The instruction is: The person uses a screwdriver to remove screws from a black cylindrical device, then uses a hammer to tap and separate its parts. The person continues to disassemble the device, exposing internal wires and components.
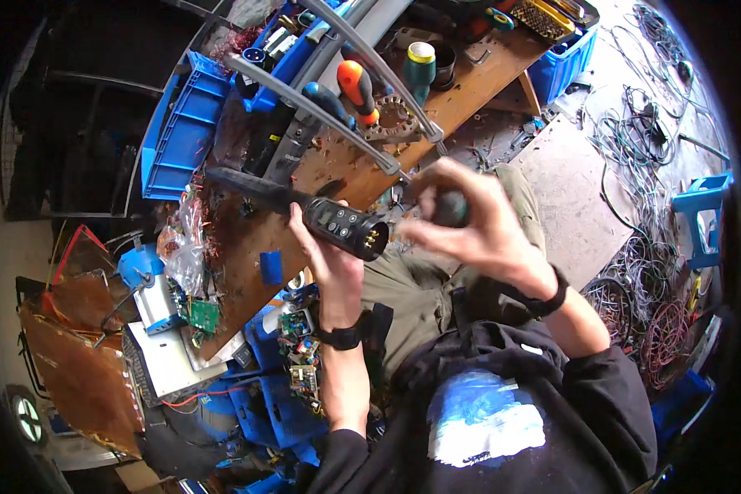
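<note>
My left hand [329, 263] is closed around a black cylindrical device [342, 226] with small round buttons along its side. Several gold pins show in the device's open end, which points toward my right hand. A long black part stretches from its other end toward the upper left. Just right of the pins, my right hand [469, 214] is slightly blurred by motion. Its fingers curl around a dark greenish rounded handle [450, 209]; what tool it belongs to, I cannot make out. The device and the right hand appear apart.
Beyond my hands runs a brown wooden bench [321, 173] with a grey metal frame [358, 41], an orange-black screwdriver handle [356, 86] and a green bottle [421, 70]. Blue crates [185, 123] and circuit boards [204, 314] lie left. Tangled cables [642, 123] and a blue stool [701, 218] are right.
</note>
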Available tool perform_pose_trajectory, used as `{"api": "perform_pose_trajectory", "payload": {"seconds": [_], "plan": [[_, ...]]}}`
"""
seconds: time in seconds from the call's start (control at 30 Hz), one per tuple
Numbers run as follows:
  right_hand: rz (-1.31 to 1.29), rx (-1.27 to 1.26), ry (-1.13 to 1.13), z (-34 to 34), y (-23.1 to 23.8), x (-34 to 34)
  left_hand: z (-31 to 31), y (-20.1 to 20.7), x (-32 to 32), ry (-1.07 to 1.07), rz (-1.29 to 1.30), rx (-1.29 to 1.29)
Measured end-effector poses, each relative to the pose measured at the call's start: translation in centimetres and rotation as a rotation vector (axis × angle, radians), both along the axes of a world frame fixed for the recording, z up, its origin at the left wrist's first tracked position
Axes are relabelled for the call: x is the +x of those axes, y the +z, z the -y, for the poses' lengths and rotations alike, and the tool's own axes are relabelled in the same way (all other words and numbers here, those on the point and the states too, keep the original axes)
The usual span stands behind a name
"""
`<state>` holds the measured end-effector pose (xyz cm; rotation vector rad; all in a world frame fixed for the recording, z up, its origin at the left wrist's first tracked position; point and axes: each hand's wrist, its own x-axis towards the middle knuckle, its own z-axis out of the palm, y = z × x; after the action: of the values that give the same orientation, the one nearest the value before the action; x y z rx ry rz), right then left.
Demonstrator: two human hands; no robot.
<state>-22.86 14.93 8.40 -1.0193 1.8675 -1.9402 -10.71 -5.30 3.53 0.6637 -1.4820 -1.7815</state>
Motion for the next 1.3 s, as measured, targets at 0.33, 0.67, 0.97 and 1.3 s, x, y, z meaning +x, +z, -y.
{"api": "perform_pose_trajectory", "payload": {"seconds": [0.33, 0.67, 0.97, 1.3], "plan": [[-0.030, -0.228, 0.062, 5.1, -5.4, 5.0, -0.3, -1.0, 1.6, -0.199, -0.076, -0.153], [-0.183, -0.180, -0.023, 4.9, -7.0, 5.2, -0.8, 0.3, 0.3, 0.018, 0.079, 0.057], [-0.144, -0.102, 0.015, 2.8, -8.0, 5.2, 1.9, 1.6, -0.8, -0.016, -0.075, 0.553], [-0.052, 0.100, 0.084, -0.9, -13.3, 5.2, 3.2, 2.1, -1.4, 0.048, -0.214, 0.476]]}}
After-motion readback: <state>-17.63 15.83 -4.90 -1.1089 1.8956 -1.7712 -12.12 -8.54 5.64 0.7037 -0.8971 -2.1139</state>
